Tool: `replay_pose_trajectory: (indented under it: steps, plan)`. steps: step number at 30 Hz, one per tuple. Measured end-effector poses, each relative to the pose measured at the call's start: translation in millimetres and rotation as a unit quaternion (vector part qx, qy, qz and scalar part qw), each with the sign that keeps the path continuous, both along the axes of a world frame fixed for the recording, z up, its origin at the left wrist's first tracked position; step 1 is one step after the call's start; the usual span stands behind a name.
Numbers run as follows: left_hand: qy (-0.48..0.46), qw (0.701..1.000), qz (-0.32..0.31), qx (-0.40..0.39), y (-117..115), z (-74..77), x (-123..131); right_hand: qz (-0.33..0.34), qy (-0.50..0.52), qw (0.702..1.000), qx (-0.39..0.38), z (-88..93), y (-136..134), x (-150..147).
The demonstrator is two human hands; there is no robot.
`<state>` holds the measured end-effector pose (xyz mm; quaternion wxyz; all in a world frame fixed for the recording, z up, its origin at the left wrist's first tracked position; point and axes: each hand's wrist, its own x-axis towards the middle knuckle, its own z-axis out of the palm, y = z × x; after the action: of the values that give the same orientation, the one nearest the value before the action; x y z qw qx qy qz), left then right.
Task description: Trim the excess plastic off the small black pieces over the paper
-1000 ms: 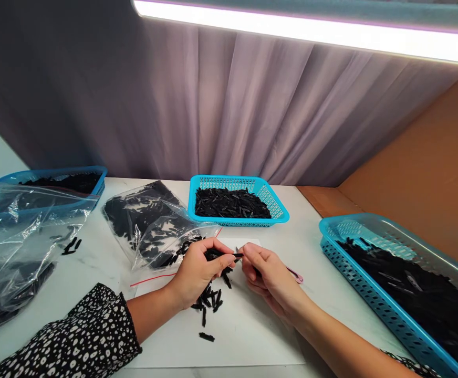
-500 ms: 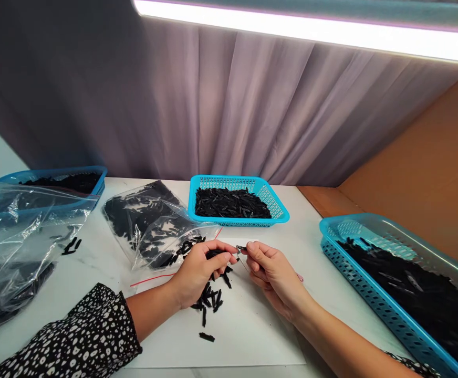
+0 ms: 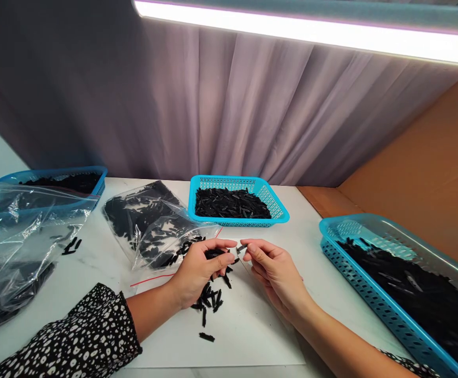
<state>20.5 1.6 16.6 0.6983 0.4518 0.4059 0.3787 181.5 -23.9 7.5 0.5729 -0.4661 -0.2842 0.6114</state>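
Observation:
My left hand (image 3: 199, 270) is curled round several small black strips, with one strip tip poking out by the thumb. Close on its right, my right hand (image 3: 274, 270) pinches one short black strip (image 3: 242, 248) between thumb and forefinger. Under and beside my left hand, a loose pile of black strips (image 3: 212, 298) lies on a white sheet (image 3: 252, 341). One strip (image 3: 206, 337) rests apart, nearer the front. A clear bag (image 3: 150, 220) with black strips spilling from its mouth lies just behind my left hand.
A blue basket (image 3: 239, 222) of black strips stands behind my hands. Another blue basket (image 3: 374, 294) is at the right, a third (image 3: 102, 181) at the back left. A large clear bag (image 3: 16, 247) covers the left side, near a few loose strips (image 3: 71, 245).
My right hand has shifted slightly right, and the strip in its fingertips is now tilted and apart from my left hand. My left hand has barely moved.

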Motion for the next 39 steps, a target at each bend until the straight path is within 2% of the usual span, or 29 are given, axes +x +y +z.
replay_pose_trajectory:
  steps: [11, 18, 22, 24, 27, 32, 36, 39]
  plan:
    - [-0.031, 0.999, -0.020, -0.019, 1.4, -2.7, -1.2, 0.005, 0.012, 1.000, -0.003, 0.2, 0.4, 1.0]
    - [-0.013, 0.998, -0.033, -0.046, 0.5, -1.1, -1.1, 0.018, 0.034, 0.999, -0.003, 1.4, 0.7, 2.9]
    - [0.008, 0.999, -0.043, 0.000, -0.3, -3.5, -0.5, 0.040, 0.080, 0.996, 0.004, 0.1, 1.9, 4.7]
    - [0.030, 0.998, -0.049, 0.039, -0.7, -5.3, 0.0, 0.062, 0.053, 0.997, -0.011, -0.6, 1.7, 3.6]
    - [0.063, 0.992, -0.055, 0.092, -1.6, -7.7, 0.7, 0.096, -0.048, 0.994, -0.013, -0.5, -0.2, 0.3]
    - [0.066, 0.990, -0.063, 0.110, -2.2, -8.1, 1.1, 0.117, -0.173, 0.976, 0.067, 2.5, -3.7, -1.6]
    - [0.063, 0.991, -0.048, 0.110, -2.2, -4.6, 1.3, 0.109, -0.169, 0.978, 0.046, 2.5, -2.6, 0.8]
    - [0.047, 0.995, -0.034, 0.083, -2.4, -1.8, 1.6, 0.114, -0.120, 0.986, 0.006, 1.4, -1.3, 2.1]
